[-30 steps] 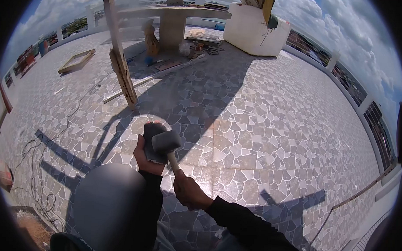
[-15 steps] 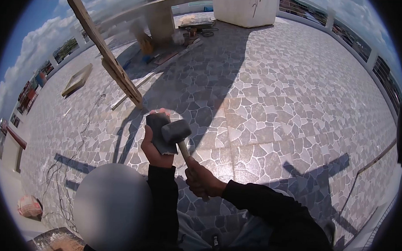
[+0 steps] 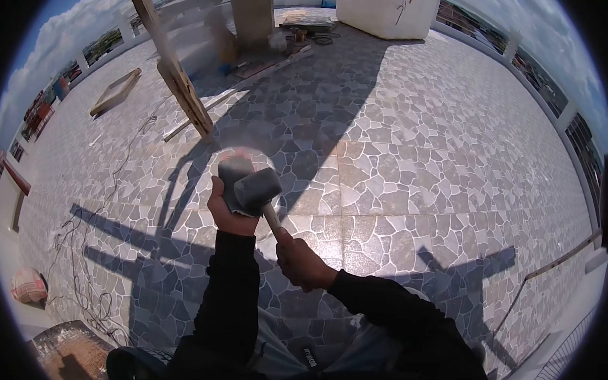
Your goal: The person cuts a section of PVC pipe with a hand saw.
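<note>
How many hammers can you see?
1. The mallet is in front of the person: the right hand grips its handle, and its head rests against the dark piece in the left hand.

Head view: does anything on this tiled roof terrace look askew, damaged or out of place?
Yes. A rough wooden plank stands tilted on the tiled floor rather than upright. Loose cables straggle across the tiles at left. The left hand holds a dark slab against the rubber mallet; no damage is visible.

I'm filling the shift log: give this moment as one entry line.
left hand: grips dark tile piece | right hand: grips rubber mallet by handle, head against piece | setting: tiled rooftop floor
</note>
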`<state>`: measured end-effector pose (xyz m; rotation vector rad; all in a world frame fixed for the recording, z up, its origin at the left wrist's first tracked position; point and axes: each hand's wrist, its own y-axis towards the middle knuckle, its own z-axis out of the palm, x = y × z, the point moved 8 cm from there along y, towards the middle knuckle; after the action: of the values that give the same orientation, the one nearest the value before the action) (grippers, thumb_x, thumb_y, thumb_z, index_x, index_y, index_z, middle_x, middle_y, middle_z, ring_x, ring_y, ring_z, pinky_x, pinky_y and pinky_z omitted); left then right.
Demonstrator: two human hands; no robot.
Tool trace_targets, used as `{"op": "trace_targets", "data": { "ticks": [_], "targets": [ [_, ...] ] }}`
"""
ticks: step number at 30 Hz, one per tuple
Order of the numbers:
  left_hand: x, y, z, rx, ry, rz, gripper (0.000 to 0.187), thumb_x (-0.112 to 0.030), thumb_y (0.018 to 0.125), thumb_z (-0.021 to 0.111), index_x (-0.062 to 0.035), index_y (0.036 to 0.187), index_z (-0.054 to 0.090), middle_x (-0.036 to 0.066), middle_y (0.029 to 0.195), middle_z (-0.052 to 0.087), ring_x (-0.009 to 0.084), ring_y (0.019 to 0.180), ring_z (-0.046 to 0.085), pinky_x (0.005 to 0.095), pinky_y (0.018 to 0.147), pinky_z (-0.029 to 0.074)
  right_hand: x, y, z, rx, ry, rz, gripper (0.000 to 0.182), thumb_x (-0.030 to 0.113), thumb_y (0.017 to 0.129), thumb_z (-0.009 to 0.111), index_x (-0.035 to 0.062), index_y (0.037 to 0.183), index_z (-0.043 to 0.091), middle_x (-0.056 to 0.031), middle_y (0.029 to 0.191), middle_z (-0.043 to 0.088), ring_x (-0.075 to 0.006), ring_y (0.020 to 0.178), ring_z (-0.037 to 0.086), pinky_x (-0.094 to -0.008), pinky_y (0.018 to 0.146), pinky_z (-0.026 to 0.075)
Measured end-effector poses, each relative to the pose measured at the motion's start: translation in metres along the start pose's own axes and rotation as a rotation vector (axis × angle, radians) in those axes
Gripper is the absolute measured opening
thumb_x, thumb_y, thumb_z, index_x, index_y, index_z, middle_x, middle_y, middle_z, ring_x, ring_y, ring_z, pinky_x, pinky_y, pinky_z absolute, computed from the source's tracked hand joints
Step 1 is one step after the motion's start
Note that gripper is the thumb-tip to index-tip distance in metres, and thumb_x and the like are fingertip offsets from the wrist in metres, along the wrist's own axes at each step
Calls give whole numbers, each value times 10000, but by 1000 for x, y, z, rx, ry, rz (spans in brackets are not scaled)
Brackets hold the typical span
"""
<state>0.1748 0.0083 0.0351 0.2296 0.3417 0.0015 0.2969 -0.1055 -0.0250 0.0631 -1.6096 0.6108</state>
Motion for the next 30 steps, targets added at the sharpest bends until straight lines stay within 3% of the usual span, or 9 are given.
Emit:
{"op": "trace_targets", "data": {
  "ticks": [3,5,7,9,13,15,17,24,30],
  "targets": [
    [15,-10,9,41,-170,-111,500,-393,1048,434,-42,1401,490,137,1390,574,307,1290,550,471,1120,417,9,20,-27,-190,-151,-319,746,643,1038,266,86,572,435,-5,484,401,-127,407,410,-325,407,325],
    [17,-19,20,-333,-20,-8,507,-394,1063,395,-18,1387,500,131,1382,584,304,1299,538,452,1126,408,14,22,-37,-180,-24,-108,764,639,1041,269,70,561,445,-9,488,415,-127,431,424,-327,447,344],
    [11,-18,9,-379,-34,-15,504,-369,1066,371,-9,1401,484,153,1393,571,312,1307,529,453,1135,392,4,30,-33,-220,-62,-189,753,632,1043,273,67,577,450,-5,493,417,-133,427,422,-331,437,338],
    [6,-8,8,-123,-57,-94,498,-322,1064,350,7,1421,459,182,1405,555,330,1310,524,466,1148,374,-4,32,-24,-243,-128,-268,725,611,1049,302,64,598,455,-6,501,424,-128,438,428,-332,442,339],
    [2,-9,-17,-198,-80,-73,518,-307,1063,317,28,1443,424,206,1444,510,342,1349,484,485,1168,345,-3,37,-27,-237,-129,-320,675,548,1064,357,33,647,486,-36,529,442,-132,509,461,-360,491,364],
    [0,-11,3,21,359,71,513,-307,1064,323,15,1453,416,202,1459,496,342,1359,472,480,1172,342,1,49,-45,-342,-224,-404,639,513,1067,393,6,706,539,-48,550,444,-138,551,448,-380,527,374],
    [12,-13,-6,-232,-185,-73,406,-259,1042,415,-45,1379,489,131,1353,574,279,1271,548,449,1116,414,-3,56,-52,-344,-211,-438,623,497,1072,393,0,728,541,-37,570,455,-124,561,437,-358,527,375],
    [13,-16,34,-41,-277,-118,428,-322,1069,380,-75,1410,452,162,1407,525,315,1307,516,483,1144,389,7,56,-47,93,-15,-234,250,208,989,601,82,784,530,3,619,504,-76,494,456,-254,430,362],
    [29,-20,56,135,-510,-319,514,-304,1022,528,-76,1465,401,190,1472,456,358,1364,455,507,1162,381,-30,57,-35,-1,74,-186,234,262,945,658,52,867,591,-8,598,513,-114,468,489,-291,420,349]
  ]
}}
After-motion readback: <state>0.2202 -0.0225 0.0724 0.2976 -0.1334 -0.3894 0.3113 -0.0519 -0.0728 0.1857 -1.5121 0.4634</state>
